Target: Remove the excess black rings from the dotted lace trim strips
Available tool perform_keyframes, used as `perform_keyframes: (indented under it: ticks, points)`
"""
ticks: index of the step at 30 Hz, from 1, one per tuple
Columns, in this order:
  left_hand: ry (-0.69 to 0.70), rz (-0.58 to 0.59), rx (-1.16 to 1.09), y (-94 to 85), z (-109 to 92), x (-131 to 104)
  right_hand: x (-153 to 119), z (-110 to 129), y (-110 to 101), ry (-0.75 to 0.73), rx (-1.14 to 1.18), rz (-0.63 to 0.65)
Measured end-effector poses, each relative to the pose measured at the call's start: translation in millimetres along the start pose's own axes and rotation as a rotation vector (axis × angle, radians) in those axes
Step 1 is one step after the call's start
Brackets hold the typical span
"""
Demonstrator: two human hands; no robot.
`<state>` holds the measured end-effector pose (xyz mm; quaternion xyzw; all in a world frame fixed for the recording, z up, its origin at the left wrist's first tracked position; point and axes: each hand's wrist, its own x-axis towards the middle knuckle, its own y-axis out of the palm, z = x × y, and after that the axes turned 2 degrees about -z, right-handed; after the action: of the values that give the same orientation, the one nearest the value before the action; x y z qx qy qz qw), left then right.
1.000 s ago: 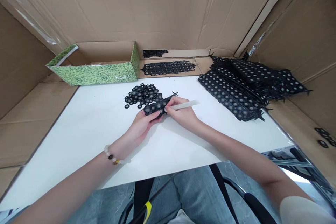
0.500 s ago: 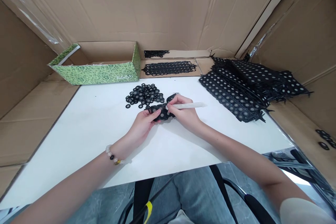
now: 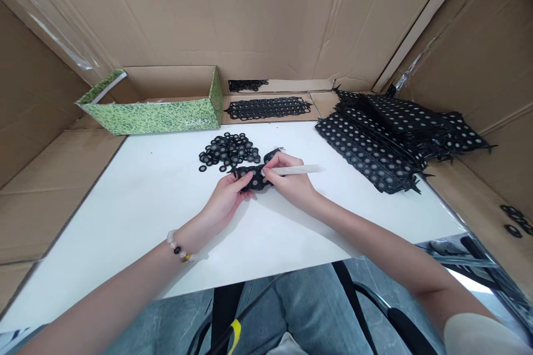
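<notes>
My left hand point(image 3: 227, 194) is closed on a black sheet with pale round spots point(image 3: 257, 179), its thumb on top and fingers beneath. The sheet is bunched, and part of it curls up behind my right hand. In my right hand point(image 3: 289, 177) a white pen-like stick point(image 3: 297, 169) is pinched, its thin end pointing left onto the sheet and its broad end to the right. The stick's tip is too small to make out. Just beyond my hands lies a loose heap of small black rings point(image 3: 229, 150) on the white table.
A green-patterned open box point(image 3: 158, 116) stands at the back left. Beside it a black latticed strip point(image 3: 268, 108) lies on cardboard. Stacked spotted black sheets point(image 3: 375, 138) cover the right side. Larger black rings point(image 3: 513, 230) lie far right. Cardboard walls point(image 3: 266, 16) surround the table point(image 3: 145, 205).
Both hands, the sheet and the stick have shifted very slightly left. The stick's broad end sits a little lower. My grip on both things stays the same.
</notes>
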<state>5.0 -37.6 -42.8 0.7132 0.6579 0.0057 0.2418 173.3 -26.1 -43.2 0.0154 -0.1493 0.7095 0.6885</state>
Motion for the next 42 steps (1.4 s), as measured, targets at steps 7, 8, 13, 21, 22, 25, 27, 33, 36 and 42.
perform_keyframes:
  ticks: [7, 8, 13, 21, 22, 25, 27, 33, 36, 42]
  points:
    - [-0.008, -0.009, -0.014, -4.7, 3.9, 6.6, -1.4, -1.6, 3.5, -0.039, -0.108, -0.012]
    - [-0.009, -0.005, -0.016, -4.8, 3.6, 6.6, -1.3, -1.9, 3.7, -0.048, -0.119, -0.01]
    - [-0.037, 0.002, -0.012, -3.9, 1.4, 5.6, -0.4, -5.0, 5.1, -0.068, -0.133, -0.006]
    - [-0.046, 0.001, -0.026, -3.0, -2.8, 3.6, 2.8, -2.9, -0.5, -0.037, 0.007, 0.016]
    - [-0.039, -0.017, -0.037, -2.6, -3.5, 3.6, 3.2, -1.9, -2.1, -0.024, 0.034, 0.022]
    - [-0.025, -0.071, -0.061, -1.4, -5.6, 4.0, 3.6, 0.6, -5.1, 0.009, 0.053, 0.054]
    - [-0.031, -0.073, -0.065, -1.4, -6.4, 4.6, 3.2, 0.9, -5.2, 0.008, 0.038, 0.078]
    - [-0.057, -0.07, -0.066, -3.6, -4.6, 7.1, 2.6, -1.0, -3.7, 0.009, 0.034, 0.072]
    - [-0.066, -0.107, -0.085, -4.1, -3.1, 8.2, 2.7, 0.4, -3.9, 0.027, 0.035, 0.057]
    - [-0.062, -0.114, -0.083, -2.7, -2.6, 7.4, 1.0, 0.9, -2.8, 0.023, 0.045, 0.073]
